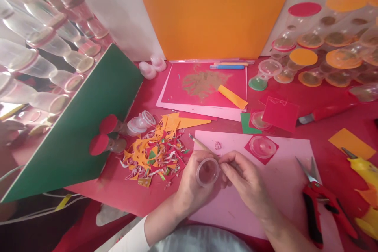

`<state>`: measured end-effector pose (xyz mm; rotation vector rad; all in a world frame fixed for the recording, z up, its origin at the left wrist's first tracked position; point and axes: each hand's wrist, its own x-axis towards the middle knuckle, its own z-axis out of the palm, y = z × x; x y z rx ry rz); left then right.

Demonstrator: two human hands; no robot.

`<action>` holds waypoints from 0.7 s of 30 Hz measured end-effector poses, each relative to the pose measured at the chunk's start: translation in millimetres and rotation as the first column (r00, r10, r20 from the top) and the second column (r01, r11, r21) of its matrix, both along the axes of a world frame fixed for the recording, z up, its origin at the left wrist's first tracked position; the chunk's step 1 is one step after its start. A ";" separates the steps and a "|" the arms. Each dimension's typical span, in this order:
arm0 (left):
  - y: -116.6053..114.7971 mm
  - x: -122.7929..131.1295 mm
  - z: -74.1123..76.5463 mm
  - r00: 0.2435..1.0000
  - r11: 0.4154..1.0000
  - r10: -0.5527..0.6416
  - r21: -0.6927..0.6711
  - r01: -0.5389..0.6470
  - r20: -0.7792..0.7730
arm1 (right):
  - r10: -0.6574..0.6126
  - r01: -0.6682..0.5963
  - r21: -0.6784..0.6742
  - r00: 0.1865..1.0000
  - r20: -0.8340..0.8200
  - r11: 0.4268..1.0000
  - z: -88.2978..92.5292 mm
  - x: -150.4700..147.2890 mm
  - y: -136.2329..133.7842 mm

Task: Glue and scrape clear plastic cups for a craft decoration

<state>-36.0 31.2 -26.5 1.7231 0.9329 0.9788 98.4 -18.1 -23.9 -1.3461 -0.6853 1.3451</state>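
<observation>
My left hand (191, 183) is wrapped round a small clear plastic cup (208, 172), its round opening facing up toward me. Beside the cup's rim, the fingers of my right hand (240, 175) are pinched together; what they hold, if anything, is too small to make out. Both hands are over a pink sheet (283, 189). Just behind them a thin wooden stick (203, 145) with a dark tip points to the upper left. A clear piece (262, 147) rests on a red paper square at the back of the sheet.
Paper scraps (153, 149) are heaped on the left. Red-handled scissors (317, 193) and a yellow glue gun (362, 165) lie at the right. A green board (79, 118) leans at the left. Joined clear cups (336, 39) stand at the back right. Brown powder (203, 82) covers a red sheet.
</observation>
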 end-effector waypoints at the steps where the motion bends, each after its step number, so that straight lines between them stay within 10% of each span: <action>1: -0.1 0.1 0.9 1.000 1.000 -0.011 -0.018 0.011 -0.024 | 0.004 -0.004 0.003 1.000 0.000 1.000 -0.5 0.1 -0.1; 21: -8.8 -15.5 -23.4 0.933 0.871 -0.194 0.385 0.306 -0.303 | 0.188 -0.174 -0.100 0.970 0.156 0.980 3.1 10.9 -3.2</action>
